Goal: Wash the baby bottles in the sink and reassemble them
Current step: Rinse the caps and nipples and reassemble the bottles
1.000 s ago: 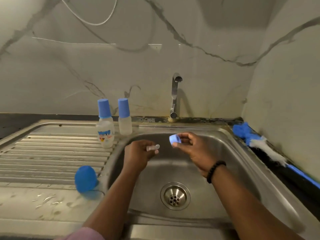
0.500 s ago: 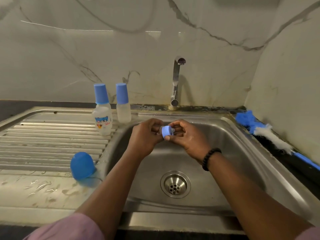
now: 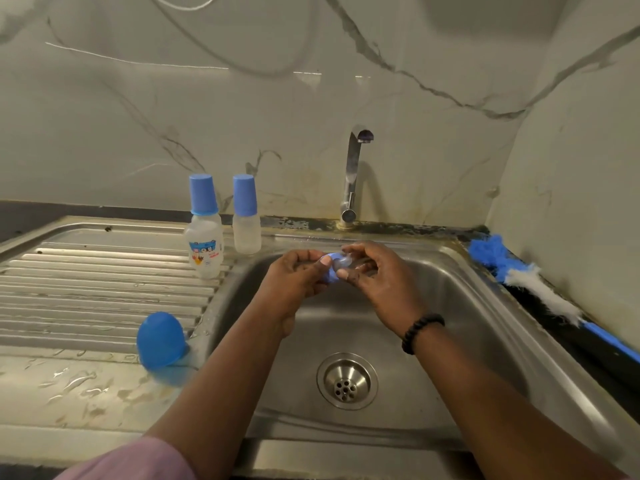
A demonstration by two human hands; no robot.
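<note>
Evidently mid-reassembly, the left hand (image 3: 298, 271) and right hand (image 3: 377, 275) both pinch a small blue collar (image 3: 334, 268) over the sink's (image 3: 485, 327) back edge, probably seating its teat, which next needs pressing home

blue caps (image 3: 203, 194) – blue-and-white brush (image 3: 526, 277) – white marble wall (image 3: 207, 116), grey-veined

A: Sink (image 3: 460, 327) basin right, drainboard (image 3: 86, 289) left; drain (image 3: 347, 381) near centre of the basin floor.
B: Tap (image 3: 351, 174)?
A: Far rim, behind the basin. Two bottles (image 3: 205, 233) (image 3: 246, 216) stand at the drainboard's far right; cap (image 3: 161, 340) nearer, by the basin edge.
B: Hands?
A: Left hand (image 3: 294, 275) and right hand (image 3: 377, 275) meet over the basin on a ring (image 3: 333, 268). Brush (image 3: 540, 292) lies along the right rim.
</note>
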